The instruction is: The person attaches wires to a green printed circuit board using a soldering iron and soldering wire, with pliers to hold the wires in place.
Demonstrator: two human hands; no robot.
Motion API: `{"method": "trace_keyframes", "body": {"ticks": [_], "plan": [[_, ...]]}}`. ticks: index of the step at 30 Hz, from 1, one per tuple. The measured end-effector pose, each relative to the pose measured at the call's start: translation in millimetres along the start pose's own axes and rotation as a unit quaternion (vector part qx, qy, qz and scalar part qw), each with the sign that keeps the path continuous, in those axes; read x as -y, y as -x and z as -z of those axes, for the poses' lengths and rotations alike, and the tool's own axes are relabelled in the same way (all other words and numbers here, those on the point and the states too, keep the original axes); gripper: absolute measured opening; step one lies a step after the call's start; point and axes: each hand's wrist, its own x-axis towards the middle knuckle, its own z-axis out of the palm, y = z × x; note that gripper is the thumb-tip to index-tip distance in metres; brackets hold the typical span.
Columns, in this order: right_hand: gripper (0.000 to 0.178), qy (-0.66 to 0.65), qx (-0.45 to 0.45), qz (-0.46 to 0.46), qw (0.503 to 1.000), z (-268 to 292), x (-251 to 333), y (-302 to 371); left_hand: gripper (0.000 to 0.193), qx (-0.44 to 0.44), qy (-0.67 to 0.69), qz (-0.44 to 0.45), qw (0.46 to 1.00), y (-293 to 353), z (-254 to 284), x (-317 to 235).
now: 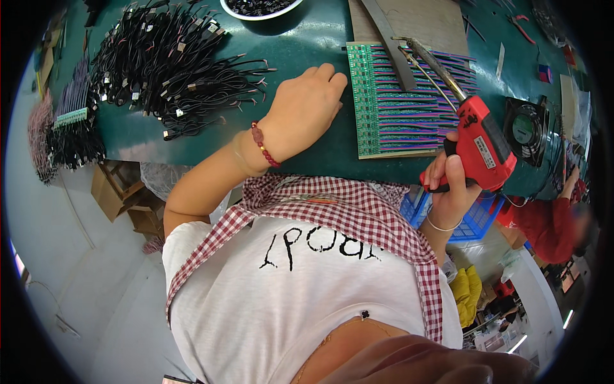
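Observation:
My right hand [451, 176] is wrapped round the handle of a red soldering gun [483, 144]. Its metal tip reaches up and left over a panel of green circuit boards [364, 105], with rows of thin purple, pink and dark wires [419, 121] running rightward from it. My left hand [308, 102] rests on the green tabletop left of the panel, its fingers curled under; whatever they hold, if anything, is hidden. A grey metal bar [393, 48] lies across the upper part of the wires, close to the gun's tip.
Black cables with plugs [166, 64] lie heaped at the left, near a white bowl [262, 9] of small black parts. A black fan [526, 131] stands at the right, beyond the gun. Red-handled pliers [523, 29] lie farther back. A person in red [547, 224] sits at far right.

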Motion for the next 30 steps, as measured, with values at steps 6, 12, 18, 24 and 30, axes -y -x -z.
{"method": "trace_keyframes", "body": {"ticks": [6, 12, 18, 24, 30], "plan": [[0.031, -0.011, 0.002, 0.009, 1.0, 1.4, 3.4, 2.2, 0.012, -0.009, 0.059, 0.032, 0.998, 0.3, 1.8, 4.6], [0.031, -0.058, -0.003, 0.0, 0.998, -4.2, 3.5, 2.4, 0.006, -0.044, 0.209, 0.075, 0.974, -0.5, 7.5, 6.9], [0.037, -0.048, 0.023, -0.051, 0.997, -28.0, 3.6, 2.4, 0.004, 0.04, 0.5, 0.043, 0.864, 8.6, 12.7, -39.8], [0.05, -0.015, 0.09, -0.024, 0.996, -31.0, -1.9, 3.5, 0.011, 0.103, 0.628, 0.111, 0.763, 8.2, 13.9, -62.1], [0.05, 0.02, 0.093, -0.007, 0.995, -29.6, 1.5, 2.2, 0.009, 0.083, 0.677, 0.132, 0.719, 6.9, 5.6, -59.8]]}}
